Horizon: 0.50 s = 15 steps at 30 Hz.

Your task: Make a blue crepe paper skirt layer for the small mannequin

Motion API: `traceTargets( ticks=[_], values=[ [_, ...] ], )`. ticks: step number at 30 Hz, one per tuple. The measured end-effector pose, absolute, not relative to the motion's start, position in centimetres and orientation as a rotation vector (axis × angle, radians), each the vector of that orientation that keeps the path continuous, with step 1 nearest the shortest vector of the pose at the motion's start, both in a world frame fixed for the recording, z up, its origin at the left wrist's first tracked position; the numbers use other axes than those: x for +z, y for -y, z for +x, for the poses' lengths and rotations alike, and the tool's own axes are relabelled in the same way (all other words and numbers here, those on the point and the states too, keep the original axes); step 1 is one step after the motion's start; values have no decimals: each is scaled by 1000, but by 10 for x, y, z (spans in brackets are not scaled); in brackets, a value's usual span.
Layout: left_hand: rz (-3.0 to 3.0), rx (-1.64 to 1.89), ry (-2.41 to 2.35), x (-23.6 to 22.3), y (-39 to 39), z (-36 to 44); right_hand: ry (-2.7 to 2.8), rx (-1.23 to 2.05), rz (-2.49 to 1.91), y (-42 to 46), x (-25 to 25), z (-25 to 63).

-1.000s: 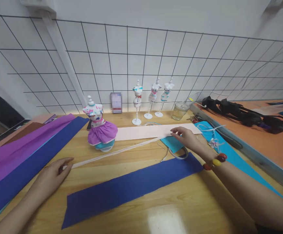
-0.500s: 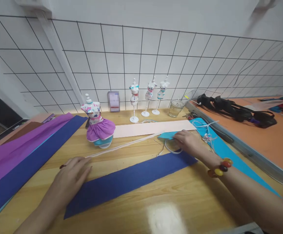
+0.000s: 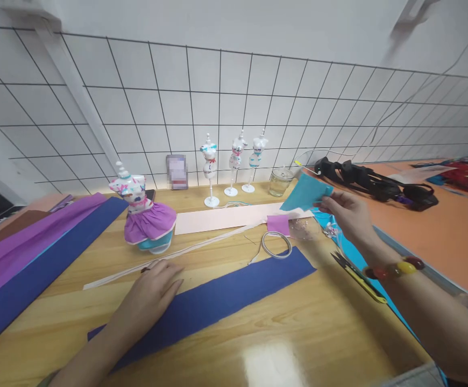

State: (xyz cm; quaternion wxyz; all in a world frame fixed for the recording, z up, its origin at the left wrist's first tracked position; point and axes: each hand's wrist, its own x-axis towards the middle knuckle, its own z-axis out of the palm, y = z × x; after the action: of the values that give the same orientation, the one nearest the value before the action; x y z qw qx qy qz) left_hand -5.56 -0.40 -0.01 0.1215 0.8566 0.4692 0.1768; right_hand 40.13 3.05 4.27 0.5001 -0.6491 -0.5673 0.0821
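Pinched between thumb and fingers, a turquoise fabric piece (image 3: 304, 192) is held up off the table by my right hand (image 3: 349, 215). Below it lie a small purple fabric square (image 3: 277, 224) and a coil of silvery cord (image 3: 289, 250). My left hand (image 3: 151, 293) rests flat with fingers stretched out, over the upper edge of a navy fabric strip (image 3: 234, 298). Just beyond its fingers runs a thin white ribbon (image 3: 213, 237). A pale pink strip (image 3: 218, 219) lies farther back. Yellow-handled thread snips (image 3: 359, 279) lie beneath my right forearm.
A mini dress form (image 3: 133, 191) in a purple skirt (image 3: 149, 223) stands left; three bare forms (image 3: 210, 161) stand at the back beside a glass jar (image 3: 280, 181) and a phone (image 3: 177, 172). Folded fabrics (image 3: 48, 252) cover the left side. Black straps (image 3: 375, 183) lie on the orange surface.
My right hand has lifted the turquoise piece up and right, uncovering the purple square and cord coil. My left hand has slid right, off the ribbon's end. The view has shifted slightly.
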Motion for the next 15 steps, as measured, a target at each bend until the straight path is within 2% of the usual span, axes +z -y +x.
traceTargets(
  ticks=[6,11,15],
  values=[
    [2666,480,-1222,5,-29,1,1483,68,-1529,-21,34,377],
    [2826,410,-1210,-3,-78,64,1899,-132,-1503,-8,17,367],
    [2918,327,-1113,-12,-110,101,2328,-514,-1400,2,4,361]
  ],
)
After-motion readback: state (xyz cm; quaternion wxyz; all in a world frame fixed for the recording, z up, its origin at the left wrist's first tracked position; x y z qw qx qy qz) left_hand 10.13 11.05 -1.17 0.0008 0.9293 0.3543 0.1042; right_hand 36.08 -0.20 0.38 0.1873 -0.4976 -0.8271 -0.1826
